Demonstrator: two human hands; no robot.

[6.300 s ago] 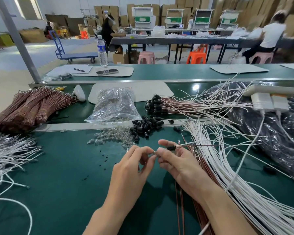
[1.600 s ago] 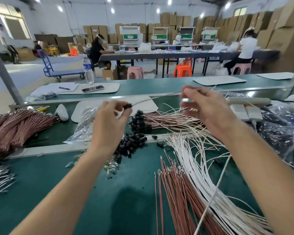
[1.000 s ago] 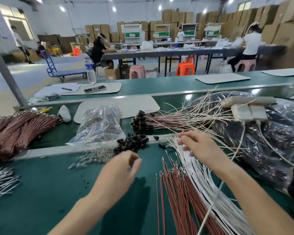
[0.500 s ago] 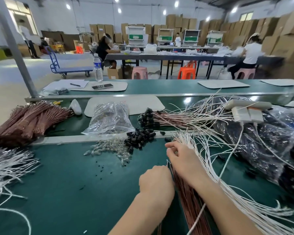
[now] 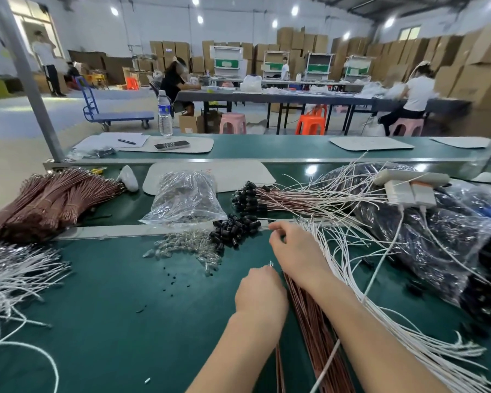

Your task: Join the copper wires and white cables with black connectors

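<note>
The left hand [image 5: 261, 293] pinched one tip of the copper wires [image 5: 309, 330]. The right hand [image 5: 296, 251] sat curled in the white cables [image 5: 335, 251] toward the worktop's [image 5: 111, 307] right edge, its grip hidden. It was best to take only one.

Green bench [image 5: 111, 321], packed: copper wires [image 5: 315, 330] lie touching the white cables [image 5: 380, 316] at near right. Black connectors [image 5: 236, 229] are heaped mid-bench, small clear pieces [image 5: 182, 246] scattered just left of them, a clear bag [image 5: 186, 198] behind, and a copper bundle [image 5: 51, 199] far left.
</note>
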